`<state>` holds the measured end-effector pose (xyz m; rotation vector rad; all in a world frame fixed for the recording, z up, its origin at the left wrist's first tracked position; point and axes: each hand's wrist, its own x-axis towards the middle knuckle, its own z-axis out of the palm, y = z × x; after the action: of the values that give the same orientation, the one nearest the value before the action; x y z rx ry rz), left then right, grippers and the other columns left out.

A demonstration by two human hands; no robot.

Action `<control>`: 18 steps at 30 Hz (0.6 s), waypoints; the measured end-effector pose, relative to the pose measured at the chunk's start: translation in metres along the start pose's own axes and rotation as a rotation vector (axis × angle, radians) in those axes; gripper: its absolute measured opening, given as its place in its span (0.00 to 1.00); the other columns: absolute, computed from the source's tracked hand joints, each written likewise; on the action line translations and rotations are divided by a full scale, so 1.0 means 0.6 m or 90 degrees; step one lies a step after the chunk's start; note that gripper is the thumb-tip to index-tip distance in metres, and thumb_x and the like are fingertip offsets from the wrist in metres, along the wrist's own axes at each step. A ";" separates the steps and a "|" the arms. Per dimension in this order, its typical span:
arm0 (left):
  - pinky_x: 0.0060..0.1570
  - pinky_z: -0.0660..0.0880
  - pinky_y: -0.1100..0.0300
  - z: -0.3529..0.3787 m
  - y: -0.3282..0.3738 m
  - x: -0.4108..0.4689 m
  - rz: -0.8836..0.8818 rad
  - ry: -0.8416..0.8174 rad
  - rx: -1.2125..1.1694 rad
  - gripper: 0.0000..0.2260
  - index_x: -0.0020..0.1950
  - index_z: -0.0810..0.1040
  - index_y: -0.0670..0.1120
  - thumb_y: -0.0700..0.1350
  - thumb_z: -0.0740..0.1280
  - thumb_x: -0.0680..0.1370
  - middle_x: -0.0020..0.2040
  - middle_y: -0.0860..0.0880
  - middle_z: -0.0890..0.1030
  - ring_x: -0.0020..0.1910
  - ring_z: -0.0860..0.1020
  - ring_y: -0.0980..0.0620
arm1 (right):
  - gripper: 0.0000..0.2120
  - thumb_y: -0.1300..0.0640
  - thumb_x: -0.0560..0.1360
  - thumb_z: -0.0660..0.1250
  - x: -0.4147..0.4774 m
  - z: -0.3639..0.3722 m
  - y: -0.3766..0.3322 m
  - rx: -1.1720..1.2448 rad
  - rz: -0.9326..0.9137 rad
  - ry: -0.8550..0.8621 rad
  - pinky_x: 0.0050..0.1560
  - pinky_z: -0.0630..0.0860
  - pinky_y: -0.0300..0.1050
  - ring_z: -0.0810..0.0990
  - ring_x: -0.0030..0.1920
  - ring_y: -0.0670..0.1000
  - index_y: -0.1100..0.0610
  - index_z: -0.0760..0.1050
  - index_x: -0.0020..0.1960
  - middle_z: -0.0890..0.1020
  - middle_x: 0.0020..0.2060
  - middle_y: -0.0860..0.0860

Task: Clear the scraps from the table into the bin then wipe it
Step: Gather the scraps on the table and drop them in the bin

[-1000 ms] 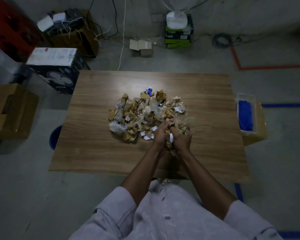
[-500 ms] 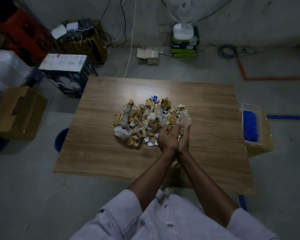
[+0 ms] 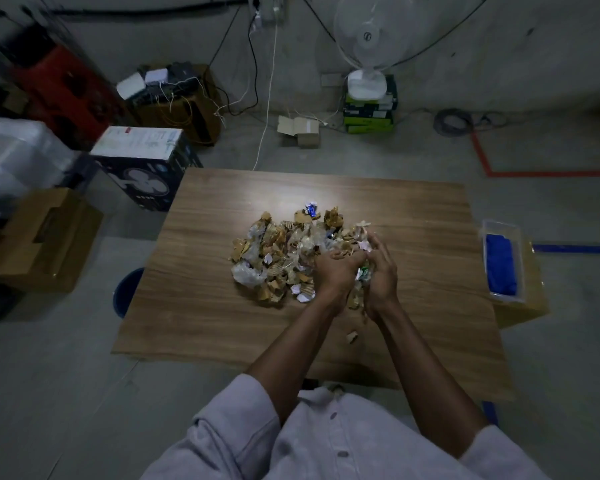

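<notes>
Scraps (image 3: pixel 281 247) are gathered between the left hand (image 3: pixel 336 271) and right hand (image 3: pixel 380 271), both curled round a handful at the pile's near right edge, with one bit loose by the wrists. The rest, torn brown card, white paper and clear wrap, sits heaped mid-table (image 3: pixel 413 216). Clearing has barely begun, and wiping comes later. The bin (image 3: pixel 127 292) is probably the blue shape under the left edge. A blue cloth (image 3: pixel 499 265) lies in a tub (image 3: pixel 520 237) to the right.

scrap pile (image 3: pixel 274 251) central, table (image 3: pixel 205 323) edges free (wide)
</notes>
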<state>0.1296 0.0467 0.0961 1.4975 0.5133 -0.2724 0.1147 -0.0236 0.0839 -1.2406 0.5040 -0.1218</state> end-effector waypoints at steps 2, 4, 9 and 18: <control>0.42 0.81 0.54 0.002 0.010 -0.010 -0.020 -0.023 -0.082 0.02 0.41 0.85 0.46 0.40 0.75 0.71 0.40 0.50 0.87 0.42 0.86 0.49 | 0.19 0.51 0.77 0.59 -0.005 0.006 0.003 0.017 -0.023 0.007 0.71 0.74 0.58 0.77 0.69 0.50 0.47 0.82 0.62 0.82 0.66 0.48; 0.43 0.81 0.53 0.005 0.022 -0.017 -0.053 -0.021 -0.165 0.03 0.42 0.85 0.45 0.38 0.75 0.72 0.43 0.48 0.87 0.44 0.86 0.48 | 0.17 0.53 0.80 0.57 -0.022 0.021 0.006 0.007 -0.069 0.035 0.70 0.75 0.59 0.80 0.66 0.50 0.48 0.84 0.58 0.85 0.60 0.47; 0.34 0.78 0.65 -0.008 0.027 -0.032 -0.243 -0.109 -0.314 0.07 0.51 0.80 0.48 0.48 0.73 0.76 0.42 0.52 0.83 0.37 0.83 0.57 | 0.13 0.42 0.81 0.59 -0.055 0.025 0.026 -0.073 -0.181 -0.007 0.64 0.74 0.45 0.80 0.63 0.43 0.41 0.79 0.60 0.83 0.58 0.42; 0.52 0.80 0.54 -0.048 0.001 -0.034 -0.280 -0.157 -0.438 0.15 0.59 0.80 0.41 0.51 0.61 0.82 0.55 0.43 0.81 0.58 0.80 0.46 | 0.13 0.48 0.73 0.75 -0.054 0.017 0.023 -0.304 -0.387 -0.035 0.59 0.77 0.43 0.81 0.59 0.46 0.52 0.81 0.55 0.83 0.55 0.43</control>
<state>0.1078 0.0721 0.1069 0.6633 0.6520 -0.5518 0.0879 0.0011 0.0833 -1.8347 0.0889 -0.5020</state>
